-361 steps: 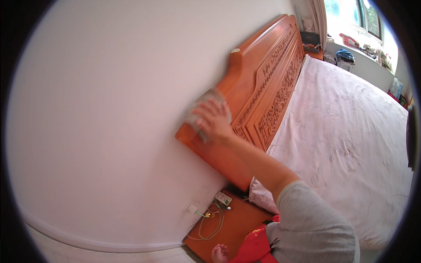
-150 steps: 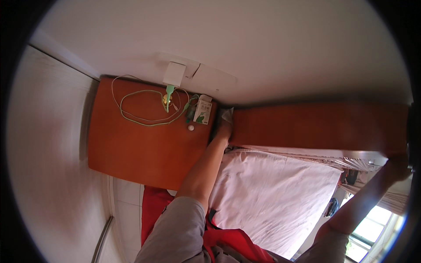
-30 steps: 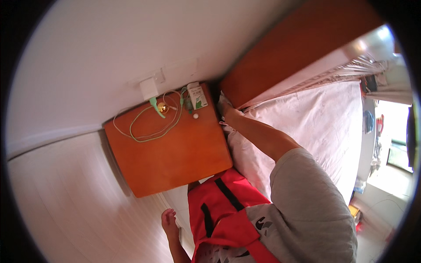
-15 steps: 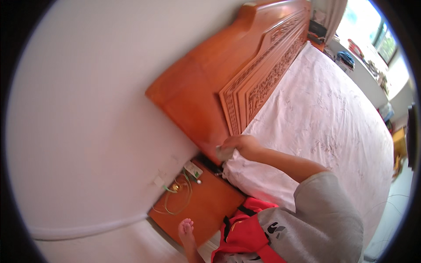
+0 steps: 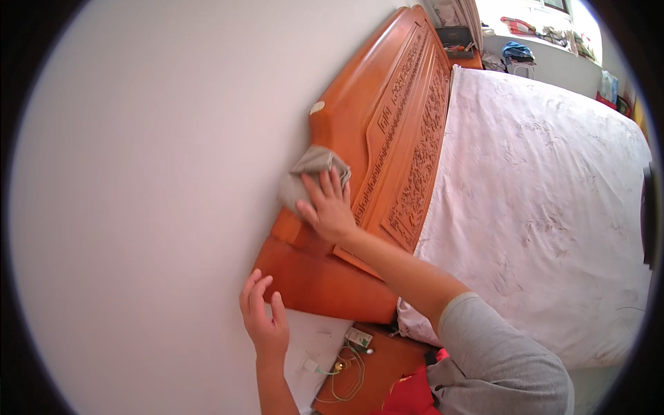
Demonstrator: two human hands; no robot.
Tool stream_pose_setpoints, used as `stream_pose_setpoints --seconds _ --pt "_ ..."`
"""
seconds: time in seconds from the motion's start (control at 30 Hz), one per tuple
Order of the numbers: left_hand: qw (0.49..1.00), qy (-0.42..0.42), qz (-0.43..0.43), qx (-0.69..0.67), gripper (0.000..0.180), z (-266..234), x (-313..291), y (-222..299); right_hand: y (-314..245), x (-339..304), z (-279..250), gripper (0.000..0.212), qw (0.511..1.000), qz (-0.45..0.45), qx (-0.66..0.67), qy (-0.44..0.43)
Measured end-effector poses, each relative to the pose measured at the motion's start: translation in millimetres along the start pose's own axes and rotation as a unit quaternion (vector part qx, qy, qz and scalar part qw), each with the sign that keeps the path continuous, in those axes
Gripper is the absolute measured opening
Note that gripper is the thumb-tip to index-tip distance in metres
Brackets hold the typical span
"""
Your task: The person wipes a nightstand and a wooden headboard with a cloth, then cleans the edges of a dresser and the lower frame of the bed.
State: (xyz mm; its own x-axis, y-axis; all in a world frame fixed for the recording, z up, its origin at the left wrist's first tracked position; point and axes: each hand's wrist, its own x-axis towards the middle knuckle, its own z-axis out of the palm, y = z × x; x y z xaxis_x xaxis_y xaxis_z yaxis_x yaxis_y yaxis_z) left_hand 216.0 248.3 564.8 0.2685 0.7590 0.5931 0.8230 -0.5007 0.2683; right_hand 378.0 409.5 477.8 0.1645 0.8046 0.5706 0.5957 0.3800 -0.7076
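My right hand (image 5: 330, 207) holds a grey-beige folded cloth (image 5: 319, 163) pressed against the top edge of a carved wooden headboard (image 5: 311, 273). Its fingers are spread over the cloth, and part of the cloth hangs past the edge on the wall side. My left hand (image 5: 265, 315) is empty, its fingers apart and slightly curled. It is raised by the near lower corner of the headboard; whether the fingertips touch the wood I cannot tell.
A bed with a pale pink sheet (image 5: 532, 207) lies right of the headboard. Below is a brown bedside cabinet (image 5: 387, 366) with a green-white cable (image 5: 361, 377) and a small box (image 5: 358, 337). A white wall (image 5: 159, 194) runs along the left. Folded blue fabric (image 5: 517, 50) sits near the window.
My right hand has moved with the cloth from the headboard's lower end up to its top edge. My left hand has risen from beside the cabinet to the headboard's near corner. The view has shifted.
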Motion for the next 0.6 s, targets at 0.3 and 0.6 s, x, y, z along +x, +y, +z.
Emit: stream_pose_setpoints --seconds 0.3,0.6 --pt "0.955 -0.209 -0.022 0.209 0.054 52 80 -27 56 157 -42 0.059 0.975 0.141 0.032 0.168" --pt "0.927 -0.180 0.051 0.324 0.051 52 89 -21 210 326 -95 0.061 0.956 0.239 0.054 0.161"
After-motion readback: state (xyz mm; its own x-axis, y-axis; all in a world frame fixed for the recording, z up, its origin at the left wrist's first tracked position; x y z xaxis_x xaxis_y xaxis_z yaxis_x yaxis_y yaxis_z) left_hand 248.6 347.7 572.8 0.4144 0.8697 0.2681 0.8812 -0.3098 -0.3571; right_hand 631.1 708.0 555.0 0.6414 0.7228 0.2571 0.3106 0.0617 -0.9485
